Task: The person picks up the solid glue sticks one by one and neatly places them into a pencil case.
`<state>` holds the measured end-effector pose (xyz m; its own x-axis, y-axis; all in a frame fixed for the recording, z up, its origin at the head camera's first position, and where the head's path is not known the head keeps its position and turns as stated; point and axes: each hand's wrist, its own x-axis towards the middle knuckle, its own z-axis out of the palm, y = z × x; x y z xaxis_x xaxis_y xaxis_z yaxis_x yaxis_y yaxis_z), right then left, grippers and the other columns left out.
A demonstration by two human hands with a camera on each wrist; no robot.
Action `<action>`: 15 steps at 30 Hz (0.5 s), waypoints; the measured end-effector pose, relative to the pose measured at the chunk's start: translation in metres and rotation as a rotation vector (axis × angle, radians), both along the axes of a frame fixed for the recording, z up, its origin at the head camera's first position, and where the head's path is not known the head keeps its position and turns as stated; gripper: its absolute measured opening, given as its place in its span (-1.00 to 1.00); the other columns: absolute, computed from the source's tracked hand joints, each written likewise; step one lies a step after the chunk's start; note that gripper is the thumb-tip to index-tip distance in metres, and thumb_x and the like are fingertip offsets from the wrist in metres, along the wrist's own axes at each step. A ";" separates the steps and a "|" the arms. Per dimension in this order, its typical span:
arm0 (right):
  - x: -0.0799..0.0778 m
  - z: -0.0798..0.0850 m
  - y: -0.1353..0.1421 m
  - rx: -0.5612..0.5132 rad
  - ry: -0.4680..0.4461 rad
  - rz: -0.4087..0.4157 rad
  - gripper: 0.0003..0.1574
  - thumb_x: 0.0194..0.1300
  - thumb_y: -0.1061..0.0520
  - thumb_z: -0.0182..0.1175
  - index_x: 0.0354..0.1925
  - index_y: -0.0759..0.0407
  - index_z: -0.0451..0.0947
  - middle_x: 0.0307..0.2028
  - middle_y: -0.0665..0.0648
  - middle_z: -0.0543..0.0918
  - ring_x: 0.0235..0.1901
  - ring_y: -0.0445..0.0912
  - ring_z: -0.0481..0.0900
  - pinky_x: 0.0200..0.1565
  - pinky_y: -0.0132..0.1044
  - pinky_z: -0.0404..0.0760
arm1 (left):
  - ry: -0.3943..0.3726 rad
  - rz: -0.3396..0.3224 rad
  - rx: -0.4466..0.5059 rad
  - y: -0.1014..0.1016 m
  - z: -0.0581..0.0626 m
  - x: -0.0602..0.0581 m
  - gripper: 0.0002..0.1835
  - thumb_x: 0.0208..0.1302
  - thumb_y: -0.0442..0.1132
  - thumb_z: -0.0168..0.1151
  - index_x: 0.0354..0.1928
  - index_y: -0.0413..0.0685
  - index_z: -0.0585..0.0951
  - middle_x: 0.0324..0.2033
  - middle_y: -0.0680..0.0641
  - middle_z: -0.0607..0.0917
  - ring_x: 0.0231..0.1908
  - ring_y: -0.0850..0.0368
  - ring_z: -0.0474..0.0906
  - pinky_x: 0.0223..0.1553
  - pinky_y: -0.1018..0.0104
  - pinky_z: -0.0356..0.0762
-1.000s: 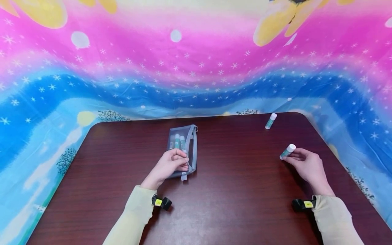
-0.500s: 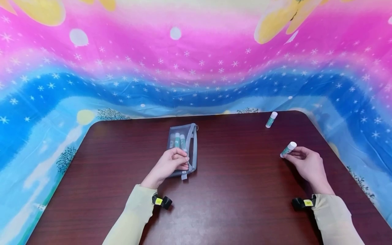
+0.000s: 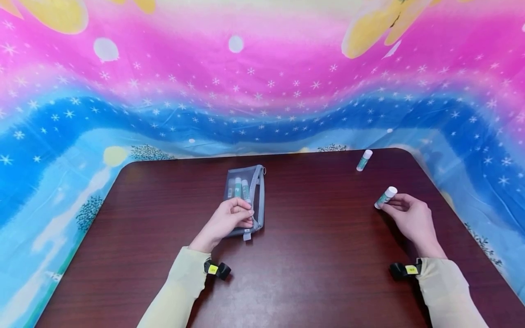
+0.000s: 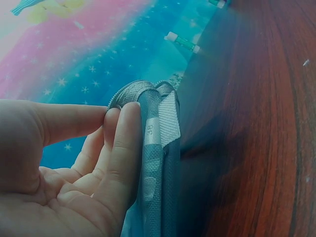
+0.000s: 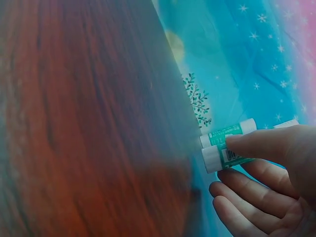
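In the head view my left hand (image 3: pixel 229 221) pinches the zippered edge of a grey mesh pouch (image 3: pixel 242 172) lying left of the table's middle. Its side opening gapes to the right, and several glue sticks (image 3: pixel 238 187) show through the mesh, partly hidden by my fingers. The left wrist view shows thumb and fingers together on the zipper (image 4: pixel 131 91). Over at the right, my right hand (image 3: pixel 412 223) grips a glue stick (image 3: pixel 384 198) with a white cap and green label, tilted, between thumb and fingers. Beyond it a second glue stick (image 3: pixel 364 160) stands upright near the back edge.
The dark red wooden table (image 3: pixel 311 264) has a rounded back right corner. A colourful cloth (image 3: pixel 262 105) with snowflakes hangs behind and beside it. Black camera mounts (image 3: pixel 217 269) sit at both wrists.
My right hand has shifted slightly away from me with the glue stick in it. The left hand and the pouch stay in place, as does the standing glue stick.
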<state>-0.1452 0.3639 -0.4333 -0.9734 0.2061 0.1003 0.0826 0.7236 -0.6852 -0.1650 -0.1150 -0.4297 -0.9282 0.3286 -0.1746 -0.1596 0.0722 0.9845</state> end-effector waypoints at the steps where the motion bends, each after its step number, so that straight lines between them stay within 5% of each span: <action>1: 0.000 0.001 -0.001 -0.004 -0.002 -0.001 -0.39 0.37 -0.12 0.36 0.11 0.33 0.58 -0.05 0.38 0.71 -0.36 -0.64 0.48 -0.27 -0.68 0.46 | -0.001 0.001 0.001 0.000 0.000 0.000 -0.82 0.40 -0.41 0.25 -0.07 -0.37 0.49 -0.36 -0.19 0.71 -0.37 0.05 0.72 -0.18 0.19 0.74; 15: -0.004 0.006 -0.008 -0.045 0.017 0.011 -0.39 0.38 -0.11 0.34 0.14 0.33 0.57 -0.04 0.38 0.70 -0.34 -0.61 0.52 -0.25 -0.70 0.47 | -0.017 -0.005 0.007 0.000 0.001 0.000 -0.81 0.40 -0.42 0.25 -0.06 -0.38 0.48 -0.36 -0.18 0.70 -0.38 0.07 0.71 -0.18 0.20 0.74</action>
